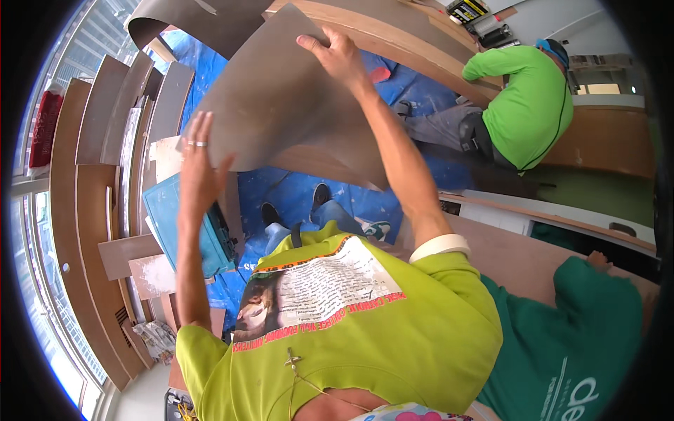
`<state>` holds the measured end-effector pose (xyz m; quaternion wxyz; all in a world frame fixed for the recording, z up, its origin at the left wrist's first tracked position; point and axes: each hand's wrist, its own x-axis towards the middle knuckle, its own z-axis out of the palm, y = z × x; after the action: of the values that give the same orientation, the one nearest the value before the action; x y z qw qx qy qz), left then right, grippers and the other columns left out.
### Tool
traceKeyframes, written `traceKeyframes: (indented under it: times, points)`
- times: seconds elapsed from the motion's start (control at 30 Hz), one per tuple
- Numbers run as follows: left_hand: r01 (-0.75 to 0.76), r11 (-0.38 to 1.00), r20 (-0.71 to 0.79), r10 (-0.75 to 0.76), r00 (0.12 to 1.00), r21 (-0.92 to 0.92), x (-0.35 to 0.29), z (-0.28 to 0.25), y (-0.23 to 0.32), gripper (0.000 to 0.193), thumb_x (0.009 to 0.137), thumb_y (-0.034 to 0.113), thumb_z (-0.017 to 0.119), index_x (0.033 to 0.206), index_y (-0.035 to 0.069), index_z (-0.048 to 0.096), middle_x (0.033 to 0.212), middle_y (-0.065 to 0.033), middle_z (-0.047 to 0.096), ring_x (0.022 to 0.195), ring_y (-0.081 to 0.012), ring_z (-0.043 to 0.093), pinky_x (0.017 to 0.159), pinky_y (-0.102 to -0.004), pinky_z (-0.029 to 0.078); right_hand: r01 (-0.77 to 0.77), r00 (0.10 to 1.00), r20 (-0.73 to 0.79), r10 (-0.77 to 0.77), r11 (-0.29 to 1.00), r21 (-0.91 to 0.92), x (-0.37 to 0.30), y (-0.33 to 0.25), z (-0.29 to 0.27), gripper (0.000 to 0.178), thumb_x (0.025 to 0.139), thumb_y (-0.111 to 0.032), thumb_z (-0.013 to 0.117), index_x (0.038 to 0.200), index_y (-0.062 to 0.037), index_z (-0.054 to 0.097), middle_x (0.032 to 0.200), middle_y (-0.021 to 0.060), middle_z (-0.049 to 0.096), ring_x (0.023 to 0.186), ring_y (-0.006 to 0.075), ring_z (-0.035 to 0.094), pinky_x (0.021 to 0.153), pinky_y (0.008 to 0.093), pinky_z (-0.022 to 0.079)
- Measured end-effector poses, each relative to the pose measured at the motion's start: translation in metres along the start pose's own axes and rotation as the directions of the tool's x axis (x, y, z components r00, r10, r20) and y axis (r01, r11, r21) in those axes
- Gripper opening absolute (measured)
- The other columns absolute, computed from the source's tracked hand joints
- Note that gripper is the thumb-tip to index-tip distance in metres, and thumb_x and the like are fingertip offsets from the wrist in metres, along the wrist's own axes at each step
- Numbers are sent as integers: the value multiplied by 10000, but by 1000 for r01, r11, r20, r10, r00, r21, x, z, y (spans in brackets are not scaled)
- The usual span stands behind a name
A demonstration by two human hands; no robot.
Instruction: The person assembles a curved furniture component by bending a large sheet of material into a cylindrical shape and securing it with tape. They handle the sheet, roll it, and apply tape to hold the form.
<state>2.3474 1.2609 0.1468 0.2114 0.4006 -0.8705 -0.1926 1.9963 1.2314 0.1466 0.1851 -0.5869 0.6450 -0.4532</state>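
Observation:
A thin, brown-grey laminate sheet (260, 98) is held up at a tilt in front of me. My right hand (342, 62) grips its upper right edge, with the thumb lying on the near face. My left hand (200, 165), with a ring on one finger, is at the sheet's left edge. Its fingers are stretched out and the thumb stands apart, seemingly flat against the sheet rather than wrapped round it. The lower part of the sheet is slightly blurred.
A teal case (184, 224) stands left of my legs, near leaning boards (91, 133). Blue sheeting (270, 189) covers the floor. A co-worker in bright green (526, 105) bends over long wooden panels (393, 35). Another person in dark green (562, 337) is close on my right.

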Motion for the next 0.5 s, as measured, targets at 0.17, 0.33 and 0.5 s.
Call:
traceKeyframes:
  times: [0.17,0.33,0.5]
  points:
    - [88,973,-126,-62,990,211,20,92,47,1256,622,446,886,1560,60,146,1616,-177,166,1504,-348,135,1173,-606,159,-121,990,-80,115,990,-74,-33,-26,-3,581,872,-598,612,885,-17,609,751,249,661,780,457,654,700,515,506]
    - [254,962,-134,-239,962,105,29,120,52,1411,489,519,923,1540,-10,143,1595,-245,168,1491,-381,151,1186,-546,182,-34,995,93,44,994,-103,-38,-23,9,509,907,-546,592,878,-38,604,753,232,658,776,459,644,703,532,495]
    - [195,971,-13,-199,980,-137,37,145,59,1404,503,561,912,1511,-76,170,1533,-305,263,1446,-420,243,1180,-455,242,-50,965,257,50,999,-8,-23,-2,2,512,899,-542,595,877,-31,629,741,211,660,778,437,650,684,506,498]
